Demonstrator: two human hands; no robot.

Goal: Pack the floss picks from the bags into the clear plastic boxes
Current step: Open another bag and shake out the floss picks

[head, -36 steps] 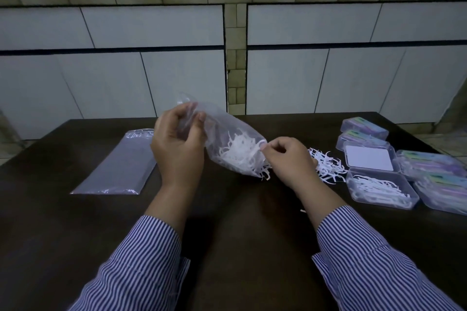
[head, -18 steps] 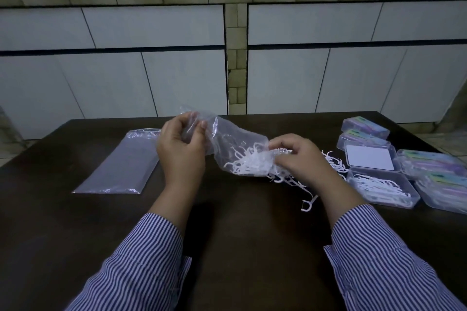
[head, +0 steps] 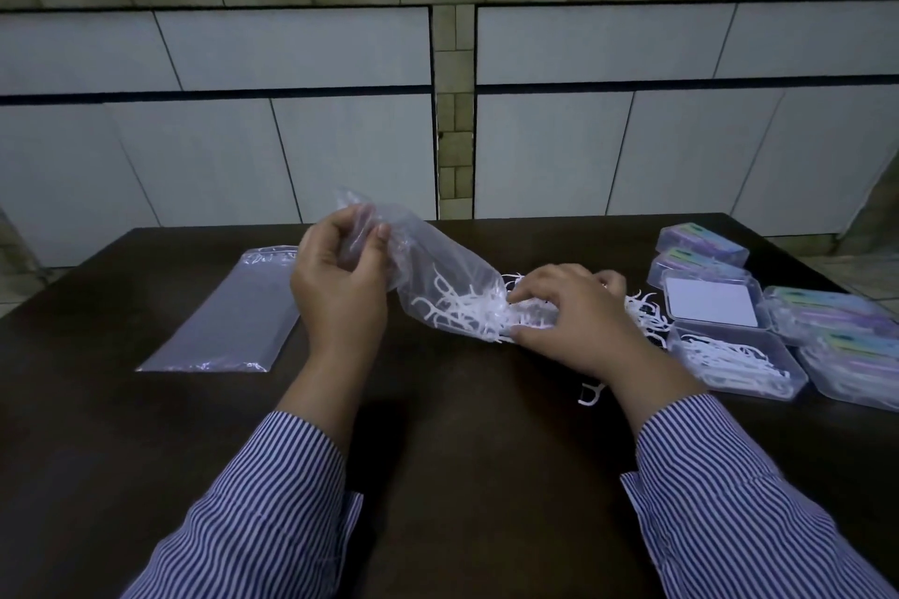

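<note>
My left hand (head: 340, 287) grips the closed end of a clear plastic bag (head: 428, 268), holding it tilted with its mouth down to the right. White floss picks (head: 462, 311) fill the lower part of the bag. My right hand (head: 569, 321) is at the bag's mouth, its fingers curled over the picks coming out. A loose heap of picks (head: 647, 311) lies behind that hand, and a single pick (head: 591, 394) lies near my right wrist. An open clear box (head: 734, 365) to the right holds several picks, its lid (head: 710, 302) hinged back.
An empty flat bag (head: 228, 311) lies on the left of the dark table (head: 462, 452). Several closed, filled boxes (head: 700, 243) with coloured labels stand at the right edge. A tiled wall rises behind the table's far edge.
My left hand has raised the bag's closed end. My right hand has spread over the picks at the mouth. More picks have come out, and one has dropped by my right wrist.
</note>
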